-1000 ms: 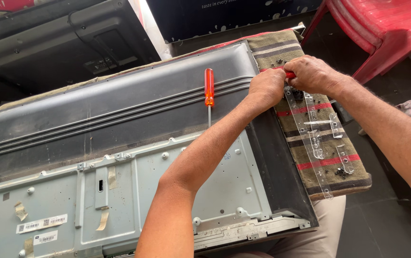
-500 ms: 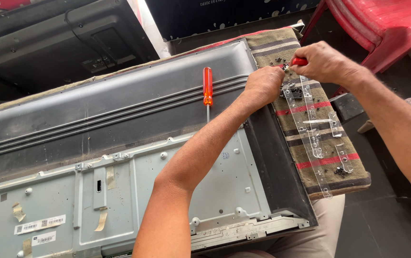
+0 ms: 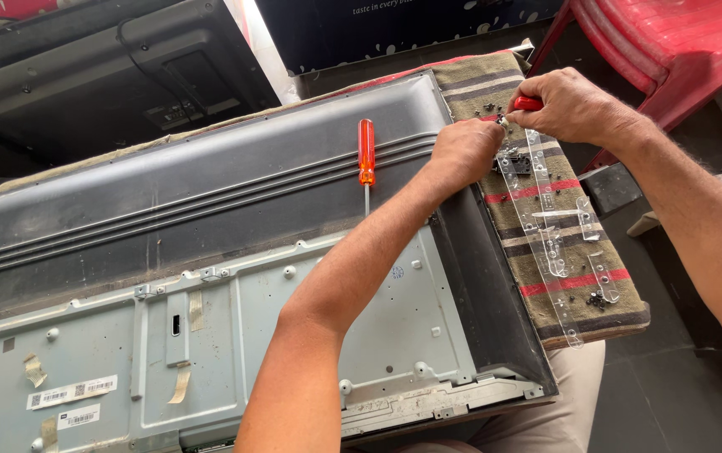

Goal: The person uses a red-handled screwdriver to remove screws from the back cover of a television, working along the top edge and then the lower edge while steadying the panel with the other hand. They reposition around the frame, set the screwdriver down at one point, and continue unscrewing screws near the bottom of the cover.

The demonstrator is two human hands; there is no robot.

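Both hands have crept up toward the far right corner of the flat grey television back panel (image 3: 210, 201), and now the right hand (image 3: 575, 105) is clenched around a red-handled screwdriver (image 3: 527, 103), its tip angled down and left to the panel's edge. Left hand (image 3: 464, 151) sits just beside that tip, nearer of the two, fingers curled down at the edge; whether it pinches a screw, I cannot tell. A second, orange-handled screwdriver (image 3: 366, 153) lies loose on the panel, left of both hands, shaft pointing toward the person, while clear plastic strips (image 3: 549, 235) rest on the striped brown cloth (image 3: 570, 294).
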